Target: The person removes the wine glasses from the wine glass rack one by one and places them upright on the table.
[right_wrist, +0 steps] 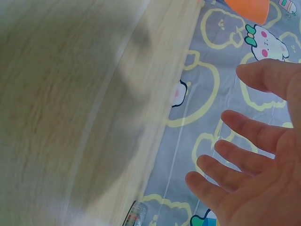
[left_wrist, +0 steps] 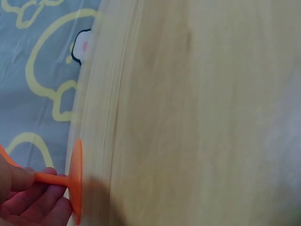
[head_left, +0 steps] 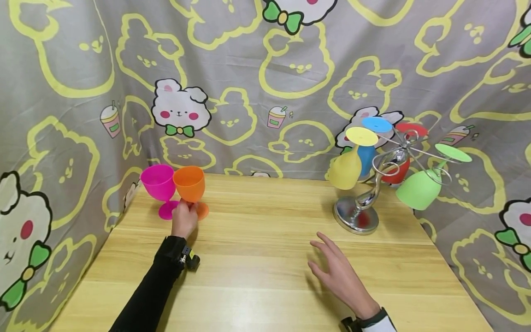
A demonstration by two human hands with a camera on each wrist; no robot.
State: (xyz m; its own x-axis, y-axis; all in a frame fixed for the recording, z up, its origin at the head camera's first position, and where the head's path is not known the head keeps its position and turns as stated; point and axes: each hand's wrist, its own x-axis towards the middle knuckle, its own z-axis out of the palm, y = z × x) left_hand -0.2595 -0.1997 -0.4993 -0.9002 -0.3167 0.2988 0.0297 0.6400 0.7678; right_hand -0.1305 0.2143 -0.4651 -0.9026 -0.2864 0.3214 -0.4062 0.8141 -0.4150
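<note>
My left hand (head_left: 185, 220) pinches the stem of an orange plastic goblet (head_left: 189, 183) at the back left of the table. In the left wrist view, thumb and fingers lie round the thin stem (left_wrist: 52, 179), close above the round foot (left_wrist: 76, 186). Just left of it a magenta goblet (head_left: 158, 182) stands upright on its foot. Over the table's right half, my right hand (head_left: 341, 277) hovers with spread fingers and holds nothing. Its palm and all five digits show in the right wrist view, with part of the orange goblet (right_wrist: 251, 9) at the top.
A chrome goblet rack (head_left: 356, 216) stands at the back right. Upside down on its wire arms hang a yellow goblet (head_left: 345, 170), a blue goblet (head_left: 367, 159), a red goblet (head_left: 400, 171) and a green goblet (head_left: 419, 190). A patterned grey curtain (head_left: 236, 55) encloses the wooden table (head_left: 257, 258).
</note>
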